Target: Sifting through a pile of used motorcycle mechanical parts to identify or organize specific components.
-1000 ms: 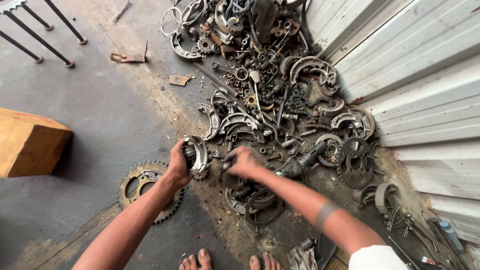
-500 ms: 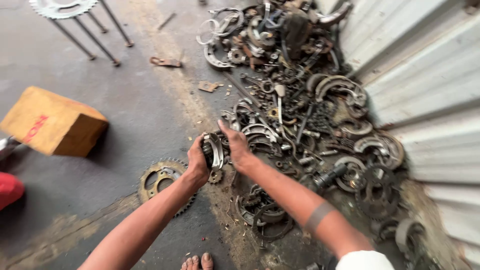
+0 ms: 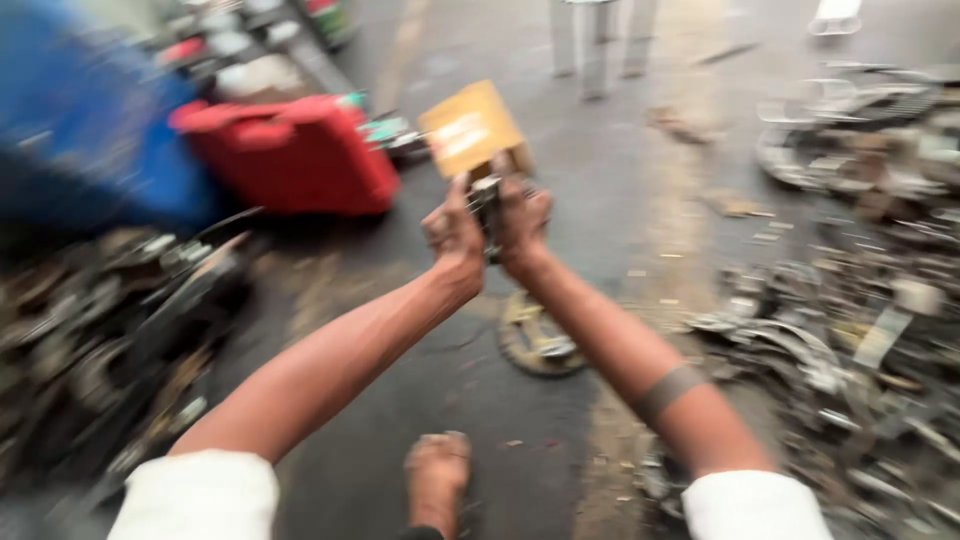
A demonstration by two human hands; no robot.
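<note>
Metal part (image 3: 487,205) upright, blurred, clasped between left hand (image 3: 455,235), right hand (image 3: 523,222)

Red case (image 3: 290,155) upper left, blue blurred bulk (image 3: 90,120) just beside it at frame edge. Tan wooden block (image 3: 470,128) top centre. Sprocket (image 3: 535,340) flat on concrete floor (image 3: 620,190), centre. Scrap-metal heap (image 3: 850,300) along right side; darker heap (image 3: 110,320) lower left (too blurred to sort).

White short sleeves (image 3: 200,495), dark armband (image 3: 668,388), bare foot (image 3: 437,470).
</note>
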